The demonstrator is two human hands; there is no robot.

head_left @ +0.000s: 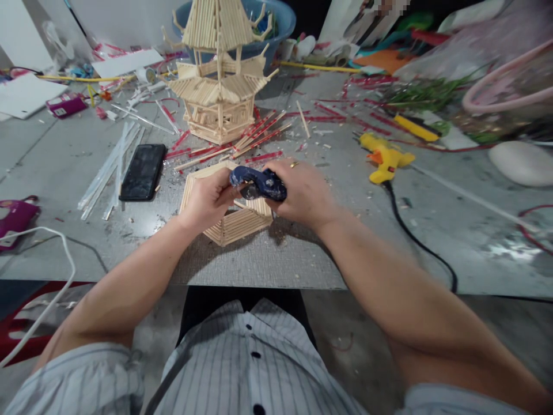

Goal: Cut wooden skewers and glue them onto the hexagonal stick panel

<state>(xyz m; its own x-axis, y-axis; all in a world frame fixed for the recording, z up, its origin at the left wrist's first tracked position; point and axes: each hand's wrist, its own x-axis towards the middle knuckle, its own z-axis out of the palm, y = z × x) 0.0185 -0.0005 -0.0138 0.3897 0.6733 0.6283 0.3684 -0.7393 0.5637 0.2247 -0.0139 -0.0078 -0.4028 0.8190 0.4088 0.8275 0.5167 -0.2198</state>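
Observation:
My right hand (pixel 300 190) is wrapped round a dark blue hand tool (pixel 261 183) with a curved, worn handle; its exact kind cannot be made out. Close to the tool's left end, the fingers of my left hand (pixel 206 199) are pinched together, and what lies between them is hidden. Both hands are above a many-sided ring of thin wooden sticks (pixel 237 226), which lies near the table's front edge and is partly covered by them. Behind it stands a tiered pagoda model (pixel 220 86) made of the same sort of sticks.
Loose sticks (pixel 263 135) and red strips surround the pagoda's base. A black phone (pixel 143 172) and clear glue sticks (pixel 108 167) lie left. To the right rests a yellow glue gun (pixel 384 157) with a black cord. A blue basin (pixel 285 26) stands behind.

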